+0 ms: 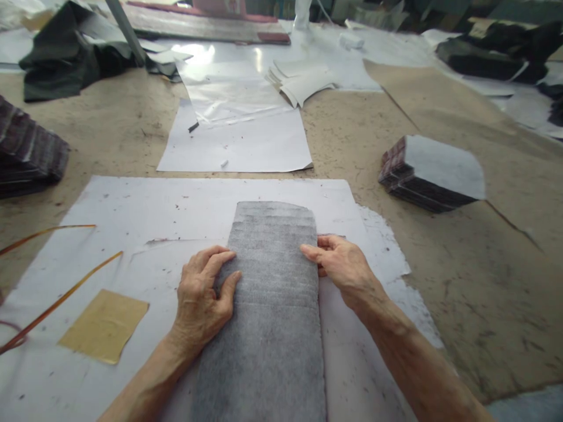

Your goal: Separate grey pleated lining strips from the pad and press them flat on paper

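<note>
A long grey strip of felt-like fabric (pixel 277 340) lies lengthwise in front of me on a white sheet (pixel 123 217). Faint creases cross its upper part, and its lower end runs out of view. My left hand (pixel 204 290) is at the strip's left edge, fingers bent, with thumb and index fingertip against the fabric; its other fingertips are hidden. On the right edge my right hand (pixel 341 261) pinches the strip, thumb on top and fingers at the side and underneath.
A tan square (pixel 105 325) and thin orange strips (pixel 65 293) lie at left. Stacks of cut pieces stand at right (pixel 440 170) and far left (pixel 30 149). Ahead are another white sheet (pixel 237 140), loose pale pieces (pixel 303 79) and dark material (pixel 65 55).
</note>
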Demonstrator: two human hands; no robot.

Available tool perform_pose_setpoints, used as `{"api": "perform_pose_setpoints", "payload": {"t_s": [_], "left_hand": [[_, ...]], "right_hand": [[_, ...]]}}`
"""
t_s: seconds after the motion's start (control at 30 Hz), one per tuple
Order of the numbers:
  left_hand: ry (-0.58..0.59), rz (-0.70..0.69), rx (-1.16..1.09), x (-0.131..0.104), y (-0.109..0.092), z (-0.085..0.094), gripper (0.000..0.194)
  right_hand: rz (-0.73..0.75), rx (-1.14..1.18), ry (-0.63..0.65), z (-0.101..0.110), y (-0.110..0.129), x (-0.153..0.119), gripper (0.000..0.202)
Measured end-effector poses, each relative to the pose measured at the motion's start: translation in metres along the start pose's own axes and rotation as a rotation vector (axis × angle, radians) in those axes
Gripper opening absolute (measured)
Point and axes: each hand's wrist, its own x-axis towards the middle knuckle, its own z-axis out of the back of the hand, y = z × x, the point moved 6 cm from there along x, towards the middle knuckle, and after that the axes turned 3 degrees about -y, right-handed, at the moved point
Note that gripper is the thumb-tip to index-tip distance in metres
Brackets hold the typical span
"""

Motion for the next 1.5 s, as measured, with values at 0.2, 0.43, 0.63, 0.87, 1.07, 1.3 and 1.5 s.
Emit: {"api": "perform_pose_setpoints", "payload": {"t_s": [0.2,0.43,0.63,0.87,1.07,1.3,1.5], "left_hand": [[0.003,0.014,-0.013,-0.001,0.001,0.001,0.021],[-0.001,0.016,-0.013,0.0,0.0,0.001,0.021],[0.0,0.018,-0.016,-0.001,0.001,0.001,0.022],[-0.002,0.015,0.01,-0.001,0.0,0.001,0.03],[0.012,-0.02,0.003,0.0,-0.004,0.001,0.026],[0.023,0.011,0.003,-0.001,-0.001,-0.001,0.029],[-0.011,0.125,-0.094,0.001,0.007,0.006,0.035]], "right_hand": [[0.046,-0.081,0.028,0.0,0.007,-0.006,0.024],[0.011,0.076,0.098,-0.008,0.009,-0.016,0.028],[-0.149,0.328,0.174,-0.011,-0.001,-0.015,0.04],[-0.113,0.418,0.263,-0.019,-0.001,-0.012,0.033],[-0.086,0.255,0.203,-0.013,-0.002,-0.01,0.028],[-0.143,0.352,0.322,-0.019,-0.001,-0.015,0.03],[-0.143,0.398,0.272,-0.023,-0.004,-0.013,0.027]]}}
